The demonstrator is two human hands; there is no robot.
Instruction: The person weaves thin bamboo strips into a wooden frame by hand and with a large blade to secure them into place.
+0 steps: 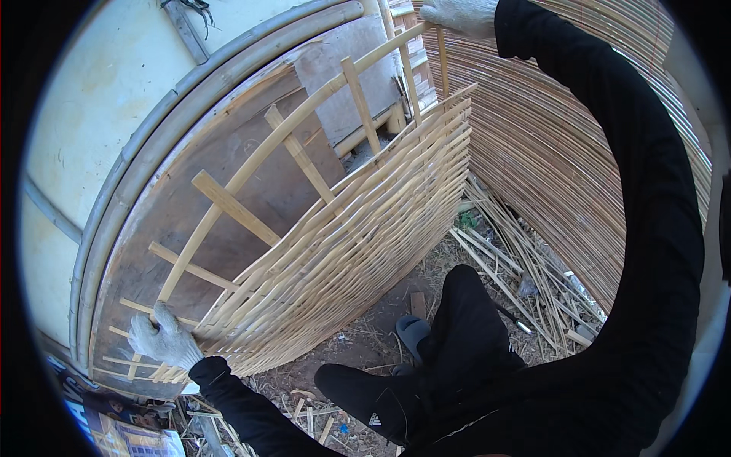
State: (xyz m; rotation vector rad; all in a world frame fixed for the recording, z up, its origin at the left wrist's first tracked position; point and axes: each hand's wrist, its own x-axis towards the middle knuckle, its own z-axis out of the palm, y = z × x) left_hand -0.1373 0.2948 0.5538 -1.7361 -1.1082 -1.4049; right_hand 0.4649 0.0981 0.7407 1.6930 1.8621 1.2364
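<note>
A long, pale bamboo strip [255,156] bows across the upright slats [240,209] of a half-woven bamboo panel [365,240]. Above the woven rows the strip sits apart from them, leaving a wide gap. My left hand [164,339], in a grey-white work glove, is closed round the strip near its lower left end. At the upper right, my gloved right hand [461,17] grips the strip's other end, close to the last slat. Part of the right hand is cut off by the picture's top edge. Both arms are stretched wide apart.
A plywood board [221,152] stands behind the panel, beside curved bamboo poles [122,171]. To the right hangs a slatted bamboo screen [548,137]. Loose bamboo strips [518,266] lie on the littered ground near my feet. A printed sheet [126,426] lies at the lower left.
</note>
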